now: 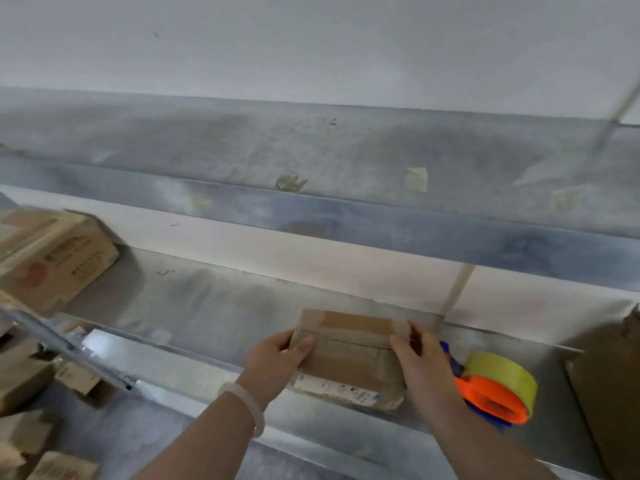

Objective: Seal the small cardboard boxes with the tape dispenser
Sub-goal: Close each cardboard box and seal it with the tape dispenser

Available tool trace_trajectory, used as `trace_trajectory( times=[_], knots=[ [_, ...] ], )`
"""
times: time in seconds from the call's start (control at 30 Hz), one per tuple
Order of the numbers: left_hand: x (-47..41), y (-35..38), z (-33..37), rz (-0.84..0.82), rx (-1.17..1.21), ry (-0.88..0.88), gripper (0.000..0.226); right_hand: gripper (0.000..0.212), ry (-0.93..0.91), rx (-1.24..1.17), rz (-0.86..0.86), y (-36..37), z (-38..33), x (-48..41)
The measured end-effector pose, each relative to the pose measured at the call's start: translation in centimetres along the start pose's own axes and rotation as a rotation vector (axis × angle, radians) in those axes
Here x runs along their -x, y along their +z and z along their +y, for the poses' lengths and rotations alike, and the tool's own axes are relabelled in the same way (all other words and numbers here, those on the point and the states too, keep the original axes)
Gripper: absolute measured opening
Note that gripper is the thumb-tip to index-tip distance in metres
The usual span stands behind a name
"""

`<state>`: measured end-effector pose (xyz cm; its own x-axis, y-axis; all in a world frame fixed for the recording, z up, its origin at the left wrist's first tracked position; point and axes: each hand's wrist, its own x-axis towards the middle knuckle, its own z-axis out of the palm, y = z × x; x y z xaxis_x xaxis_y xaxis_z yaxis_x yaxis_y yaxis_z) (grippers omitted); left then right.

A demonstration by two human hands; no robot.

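A small cardboard box stands at the front edge of a grey metal shelf, with clear tape across its top and a white label on its near face. My left hand grips its left end, thumb on top. My right hand grips its right end, fingers curled over the far corner. Just right of the box lies the tape dispenser, orange and blue with a yellow tape roll, partly hidden behind my right wrist.
A larger printed carton sits at the shelf's far left. Several small boxes lie lower left, below the shelf. Brown cardboard leans at the right edge. An upper shelf rail runs above, and the wall is behind.
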<state>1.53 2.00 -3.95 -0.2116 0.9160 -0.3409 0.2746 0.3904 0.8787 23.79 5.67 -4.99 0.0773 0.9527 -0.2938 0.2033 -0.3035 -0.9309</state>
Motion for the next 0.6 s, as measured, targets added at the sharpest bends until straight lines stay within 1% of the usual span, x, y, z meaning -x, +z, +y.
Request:
trace_trajectory(
  times=[0.07,0.1,0.13,0.23,0.37,0.5,0.6],
  knots=[
    [1.0,-0.3,-0.3,0.098,0.068,-0.039,0.013,0.021,-0.065,0.014,-0.071,-0.3,-0.4,0.1],
    [1.6,-0.5,-0.5,0.162,0.099,-0.062,0.009,0.018,-0.101,0.038,-0.106,-0.3,-0.6,0.1],
    [2.3,-0.9,-0.6,0.229,0.137,-0.085,0.008,0.021,-0.143,0.077,-0.149,-0.1,-0.9,0.2],
    [4.4,-2.3,-1.0,0.412,0.324,-0.134,0.01,0.039,-0.235,0.143,-0.236,1.3,-2.2,0.7],
    [6.5,-5.8,-1.3,0.57,0.496,-0.168,0.012,0.04,-0.335,0.172,-0.345,5.1,-3.6,1.9],
    [7.6,-10.6,-2.2,0.66,0.636,-0.194,0.015,0.043,-0.468,0.263,-0.434,10.6,-5.2,3.1],
    [7.7,-14.9,-3.5,0.705,0.715,-0.195,0.021,0.048,-0.521,0.302,-0.471,15.7,-6.7,3.5]
  ],
)
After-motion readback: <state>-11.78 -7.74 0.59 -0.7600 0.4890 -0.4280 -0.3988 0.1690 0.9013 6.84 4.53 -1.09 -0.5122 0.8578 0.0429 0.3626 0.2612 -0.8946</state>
